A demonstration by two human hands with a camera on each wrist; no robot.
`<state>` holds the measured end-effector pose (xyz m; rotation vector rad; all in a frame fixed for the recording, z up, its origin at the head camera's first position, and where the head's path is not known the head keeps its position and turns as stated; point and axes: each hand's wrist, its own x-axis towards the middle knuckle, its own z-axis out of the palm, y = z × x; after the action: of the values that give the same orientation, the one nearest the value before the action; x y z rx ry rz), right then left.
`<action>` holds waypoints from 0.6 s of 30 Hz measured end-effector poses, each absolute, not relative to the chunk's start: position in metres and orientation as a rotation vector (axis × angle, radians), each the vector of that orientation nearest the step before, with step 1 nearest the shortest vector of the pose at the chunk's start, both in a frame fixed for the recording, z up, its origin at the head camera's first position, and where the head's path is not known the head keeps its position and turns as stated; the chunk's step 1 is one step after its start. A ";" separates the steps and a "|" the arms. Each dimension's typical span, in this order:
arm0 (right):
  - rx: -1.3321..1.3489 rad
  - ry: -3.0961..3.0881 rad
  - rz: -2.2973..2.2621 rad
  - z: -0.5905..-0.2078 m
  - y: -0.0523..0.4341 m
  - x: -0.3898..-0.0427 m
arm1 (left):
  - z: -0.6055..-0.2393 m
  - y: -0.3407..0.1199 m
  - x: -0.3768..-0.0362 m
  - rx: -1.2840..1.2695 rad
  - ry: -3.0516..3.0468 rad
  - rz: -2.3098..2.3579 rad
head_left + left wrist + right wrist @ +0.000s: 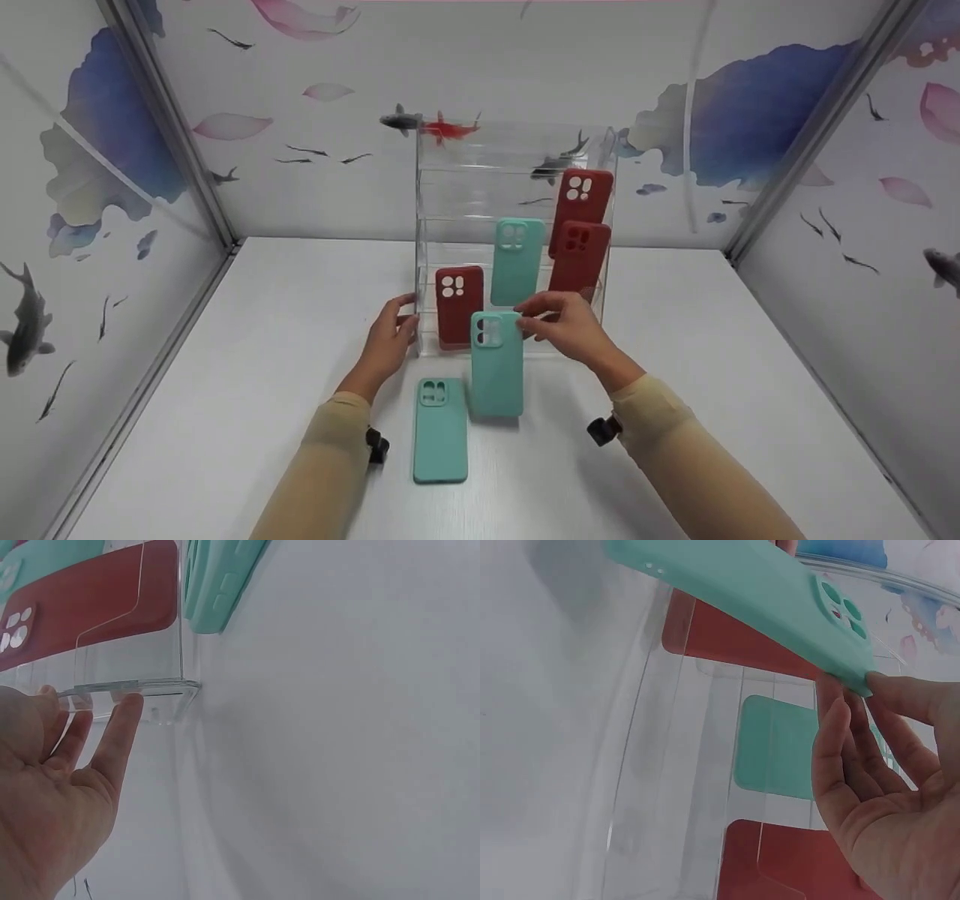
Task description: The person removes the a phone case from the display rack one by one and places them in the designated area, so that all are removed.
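On the white worktop (262, 360), the left hand (390, 341) rests with straight fingers (124, 724) against the left edge of the clear acrylic rack (435, 195), holding nothing. At six o'clock from it, a teal case (440, 429) lies flat. Inside the rack, a red case (459, 304) stands at nine o'clock, another teal one (516, 259) in the middle, and two red ones (579, 232) at three o'clock. The right hand (574, 326) pinches the top corner of an upright teal phone case (496, 364), just in front of the rack.
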<state>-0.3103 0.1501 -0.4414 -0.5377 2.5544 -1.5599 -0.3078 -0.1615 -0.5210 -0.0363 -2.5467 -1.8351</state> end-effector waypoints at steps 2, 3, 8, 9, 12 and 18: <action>-0.533 2.537 -1.515 -0.447 0.151 -0.310 | -0.521 -0.161 -0.307 -0.037 -2.547 -1.829; -0.528 2.525 -1.499 -0.451 0.152 -0.310 | -0.522 -0.162 -0.307 -0.038 -2.547 -1.824; -0.499 2.453 -1.451 -0.469 0.154 -0.309 | -0.524 -0.162 -0.308 -0.046 -2.545 -1.802; -0.492 2.439 -1.444 -0.473 0.154 -0.309 | -0.524 -0.162 -0.308 -0.043 -2.542 -1.802; -0.476 2.400 -1.423 -0.485 0.155 -0.309 | -0.523 -0.162 -0.308 -0.033 -2.543 -1.806; -0.459 2.367 -1.380 -0.501 0.157 -0.308 | -0.523 -0.160 -0.309 -0.015 -2.572 -1.786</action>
<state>-0.3076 0.1570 -0.5015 -0.4586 2.3665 -1.3798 -0.3090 -0.1601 -0.5227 -0.0149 -2.5720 -1.7860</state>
